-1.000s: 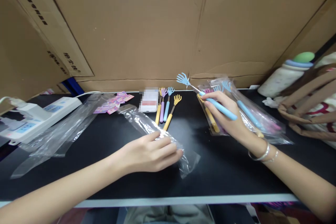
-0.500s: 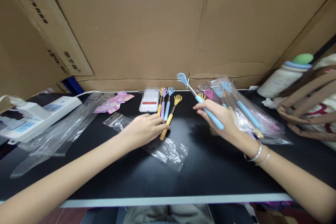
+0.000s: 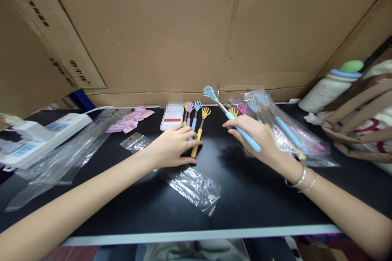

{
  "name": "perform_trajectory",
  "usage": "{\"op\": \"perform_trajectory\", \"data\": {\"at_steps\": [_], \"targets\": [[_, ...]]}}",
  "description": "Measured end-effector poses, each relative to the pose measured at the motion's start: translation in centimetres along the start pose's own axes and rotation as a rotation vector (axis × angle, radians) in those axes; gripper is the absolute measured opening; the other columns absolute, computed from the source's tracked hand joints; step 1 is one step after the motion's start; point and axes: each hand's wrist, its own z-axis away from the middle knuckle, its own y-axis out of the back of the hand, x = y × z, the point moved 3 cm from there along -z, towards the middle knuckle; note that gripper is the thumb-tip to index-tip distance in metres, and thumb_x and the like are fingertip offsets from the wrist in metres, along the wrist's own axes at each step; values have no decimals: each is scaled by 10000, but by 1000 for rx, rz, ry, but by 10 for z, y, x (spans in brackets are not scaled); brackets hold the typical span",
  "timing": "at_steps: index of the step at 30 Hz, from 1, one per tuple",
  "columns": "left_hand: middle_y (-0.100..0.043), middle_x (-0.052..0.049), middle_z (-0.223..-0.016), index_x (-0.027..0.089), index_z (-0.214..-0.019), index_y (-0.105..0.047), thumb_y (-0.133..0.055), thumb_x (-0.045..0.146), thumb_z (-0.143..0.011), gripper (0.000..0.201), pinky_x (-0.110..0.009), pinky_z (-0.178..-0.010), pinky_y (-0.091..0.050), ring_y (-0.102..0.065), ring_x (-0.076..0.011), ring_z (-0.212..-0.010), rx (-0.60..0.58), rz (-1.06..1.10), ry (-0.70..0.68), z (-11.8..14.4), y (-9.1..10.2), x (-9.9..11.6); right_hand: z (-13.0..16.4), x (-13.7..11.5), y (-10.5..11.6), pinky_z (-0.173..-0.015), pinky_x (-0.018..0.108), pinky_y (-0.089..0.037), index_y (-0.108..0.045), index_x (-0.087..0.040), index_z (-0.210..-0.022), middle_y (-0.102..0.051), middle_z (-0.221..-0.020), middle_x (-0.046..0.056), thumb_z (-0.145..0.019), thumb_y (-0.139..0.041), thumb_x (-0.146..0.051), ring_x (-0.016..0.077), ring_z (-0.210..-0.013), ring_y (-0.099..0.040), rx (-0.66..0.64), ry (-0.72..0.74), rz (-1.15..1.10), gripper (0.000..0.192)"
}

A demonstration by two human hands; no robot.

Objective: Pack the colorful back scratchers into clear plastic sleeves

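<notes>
We judge the step in hand to be handling the back scratchers one by one. Our right hand is closed around the handle of a blue back scratcher, its clawed head raised toward the cardboard wall. Our left hand is partly open, thumb and fingers parted about the lower handle of a yellow back scratcher, which lies on the bench beside the phone; whether we touch it, we cannot tell. A clear bag lies flat partly beneath that forearm. The next move seems to call for pinching the yellow handle without disturbing its neighbours.
</notes>
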Motion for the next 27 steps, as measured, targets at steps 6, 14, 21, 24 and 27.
{"op": "perform_trajectory", "data": {"at_steps": [6,14,21,24,27], "targets": [[-606,-66,-1088,205,-1172,-620,-578,486,-859,422,-324,-880,-415,-538,-224,-1015,45,-64,38,-12,-14,-13,0,-2,-1,-720,284,-485,-600,-215,-958,-680,-872,38,-942,-469,-250,176,-832,-633,-18,17,3,137],[-615,-89,-1063,174,-1165,-609,-533,473,-892,412,-334,-845,-419,-544,-236,-1019,82,-65,114,-20,-18,-16,0,-2,-1,-692,284,-477,-611,-216,-961,-681,-877,39,-936,-477,-243,176,-820,-624,-18,16,14,139],[-557,-64,-1252,236,-1224,-548,-491,425,-926,357,-350,-985,-383,-515,-211,-1134,12,365,-43,-3,6,14,1,6,-6,-769,331,-470,-634,-217,-888,-686,-866,41,-922,-486,-286,189,-819,-616,-26,-160,-244,168],[-519,-60,-1326,253,-1284,-505,-567,488,-865,484,-372,-1055,-332,-465,-234,-1217,-63,490,-103,12,15,34,2,13,-11,-746,312,-480,-642,-212,-905,-679,-875,45,-929,-453,-368,184,-830,-624,-41,-360,-551,247],[-493,-76,-1368,233,-1355,-432,-611,534,-811,647,-420,-1098,-273,-437,-259,-1253,-98,509,-140,22,16,48,5,23,-20,-683,282,-487,-640,-210,-908,-662,-830,45,-922,-424,-467,173,-794,-620,20,-538,-846,335]]}}
